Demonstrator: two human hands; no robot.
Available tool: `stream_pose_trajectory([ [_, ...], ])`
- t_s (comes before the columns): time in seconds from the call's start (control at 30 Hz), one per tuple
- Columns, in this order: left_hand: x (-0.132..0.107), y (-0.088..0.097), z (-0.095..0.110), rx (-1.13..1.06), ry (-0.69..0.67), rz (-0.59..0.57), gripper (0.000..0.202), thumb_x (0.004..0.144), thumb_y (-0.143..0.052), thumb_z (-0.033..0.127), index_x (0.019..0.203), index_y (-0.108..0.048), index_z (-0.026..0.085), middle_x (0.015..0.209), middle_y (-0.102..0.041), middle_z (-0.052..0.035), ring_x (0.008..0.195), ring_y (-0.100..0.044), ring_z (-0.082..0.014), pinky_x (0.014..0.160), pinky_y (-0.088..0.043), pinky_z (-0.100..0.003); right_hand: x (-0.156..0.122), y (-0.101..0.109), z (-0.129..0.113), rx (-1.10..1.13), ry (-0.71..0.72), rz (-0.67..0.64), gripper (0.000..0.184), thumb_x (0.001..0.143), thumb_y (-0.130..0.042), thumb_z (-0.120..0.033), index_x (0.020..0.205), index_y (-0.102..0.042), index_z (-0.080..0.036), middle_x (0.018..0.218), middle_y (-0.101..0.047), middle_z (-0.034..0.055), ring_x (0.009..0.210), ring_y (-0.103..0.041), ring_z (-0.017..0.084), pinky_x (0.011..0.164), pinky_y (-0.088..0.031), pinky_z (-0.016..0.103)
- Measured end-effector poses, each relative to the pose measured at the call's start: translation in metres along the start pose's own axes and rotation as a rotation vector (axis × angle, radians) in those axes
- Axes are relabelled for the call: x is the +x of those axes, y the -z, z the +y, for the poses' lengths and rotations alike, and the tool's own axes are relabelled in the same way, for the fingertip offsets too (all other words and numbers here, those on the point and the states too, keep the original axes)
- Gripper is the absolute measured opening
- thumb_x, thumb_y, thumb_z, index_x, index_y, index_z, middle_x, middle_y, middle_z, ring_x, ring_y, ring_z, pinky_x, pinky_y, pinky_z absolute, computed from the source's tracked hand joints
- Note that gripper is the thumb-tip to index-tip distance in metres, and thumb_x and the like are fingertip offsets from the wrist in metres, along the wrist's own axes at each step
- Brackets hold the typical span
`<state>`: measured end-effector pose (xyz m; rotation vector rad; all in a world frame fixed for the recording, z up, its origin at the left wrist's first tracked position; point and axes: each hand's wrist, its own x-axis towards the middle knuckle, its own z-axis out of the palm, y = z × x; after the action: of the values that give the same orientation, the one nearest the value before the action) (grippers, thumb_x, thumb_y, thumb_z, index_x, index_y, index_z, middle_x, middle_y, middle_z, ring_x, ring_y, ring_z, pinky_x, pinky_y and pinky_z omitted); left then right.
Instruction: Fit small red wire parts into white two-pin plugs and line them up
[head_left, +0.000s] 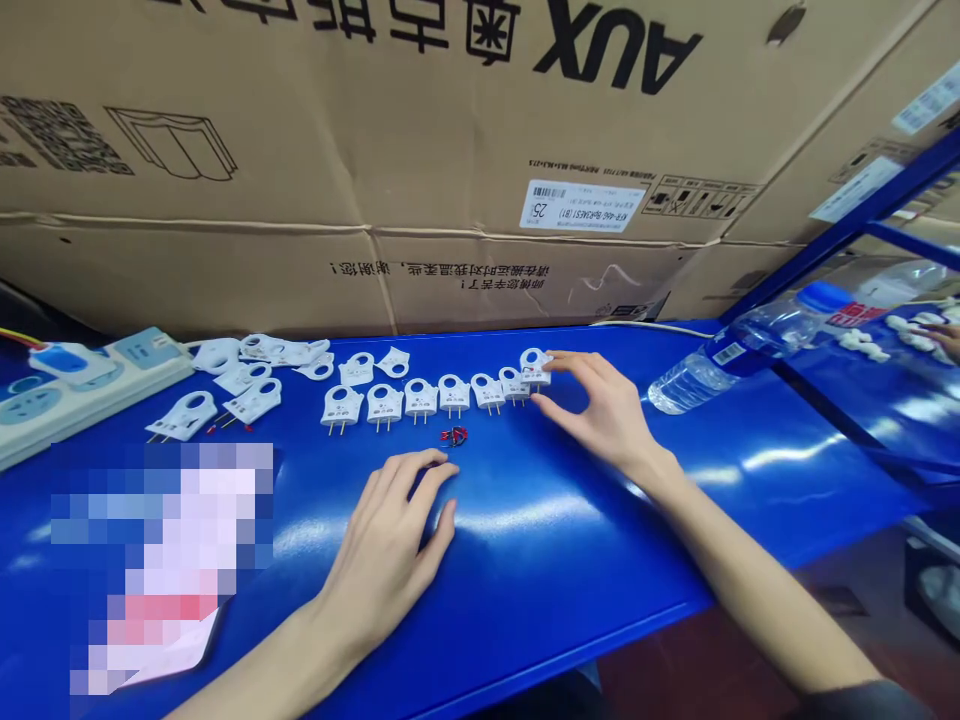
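Note:
My right hand (611, 415) pinches a white two-pin plug housing with a round hole (535, 378) between thumb and fingertips, at the right end of a row. Several similar plug housings (385, 403) line up to its left, pins toward me. Below the row lies a small cluster of red and black parts (454, 436), too small to make out fully. Close to that cluster, my left hand (401, 530) hovers or rests over the blue table, fingers bent and apart, with nothing seen in it.
A heap of white housings (274, 352) lies at the back left, beside a power strip (97, 385). A pixelated flat object (180, 560) lies at front left. On the right are a tipped water bottle (742, 345) and a blue metal frame (840, 230). Large cardboard (450, 120) stands behind.

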<state>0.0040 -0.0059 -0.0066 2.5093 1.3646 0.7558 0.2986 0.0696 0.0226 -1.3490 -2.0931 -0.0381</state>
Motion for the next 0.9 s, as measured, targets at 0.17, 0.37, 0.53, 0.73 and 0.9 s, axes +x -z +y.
stream_pose_trajectory([
  [0.17,0.001,-0.001,-0.001,0.053,-0.049,-0.01,0.042,0.104,-0.049,0.026,0.146,-0.051,0.022,0.153,-0.056,-0.0127,0.142,-0.052,-0.0313,0.11,-0.05,-0.052,0.002,-0.002,0.041,-0.086,-0.148,-0.158,0.025,0.094,-0.067,-0.041,0.113,-0.069,-0.025,0.119,-0.076,0.008,0.11,-0.069,0.031,0.096,-0.056,0.048],
  [0.37,0.002,-0.003,-0.004,0.09,-0.105,-0.014,0.048,0.105,-0.049,0.028,0.153,-0.047,0.02,0.156,-0.055,-0.0116,0.149,-0.045,-0.0305,0.116,-0.047,-0.055,0.0,-0.006,0.046,-0.105,-0.146,-0.306,0.025,0.093,-0.066,-0.037,0.114,-0.067,-0.024,0.118,-0.075,0.007,0.109,-0.067,0.03,0.093,-0.056,0.045],
  [0.53,0.001,-0.005,-0.005,0.081,-0.098,-0.001,0.042,0.105,-0.049,0.028,0.145,-0.054,0.018,0.147,-0.063,-0.0117,0.141,-0.053,-0.0304,0.114,-0.048,-0.054,0.0,-0.004,0.041,-0.104,-0.12,-0.329,0.03,0.093,-0.065,-0.034,0.121,-0.067,-0.024,0.126,-0.074,0.0061,0.118,-0.064,0.032,0.099,-0.055,0.049],
  [0.73,0.0,-0.003,-0.004,0.022,-0.092,0.015,0.034,0.103,-0.052,0.022,0.136,-0.059,0.02,0.136,-0.069,-0.0093,0.129,-0.06,-0.0269,0.113,-0.047,-0.053,0.001,0.0,0.026,-0.104,-0.046,-0.266,0.042,0.092,-0.064,-0.032,0.134,-0.064,-0.024,0.144,-0.065,0.0097,0.128,-0.059,0.035,0.105,-0.052,0.056],
  [0.9,0.001,-0.001,-0.003,-0.025,-0.106,0.059,0.022,0.102,-0.053,0.015,0.119,-0.065,0.022,0.117,-0.075,-0.0045,0.111,-0.066,-0.0221,0.112,-0.045,-0.05,-0.002,-0.007,0.009,-0.123,0.066,-0.276,0.046,0.098,-0.064,-0.039,0.142,-0.06,-0.026,0.152,-0.057,0.0125,0.138,-0.051,0.037,0.111,-0.046,0.063],
])
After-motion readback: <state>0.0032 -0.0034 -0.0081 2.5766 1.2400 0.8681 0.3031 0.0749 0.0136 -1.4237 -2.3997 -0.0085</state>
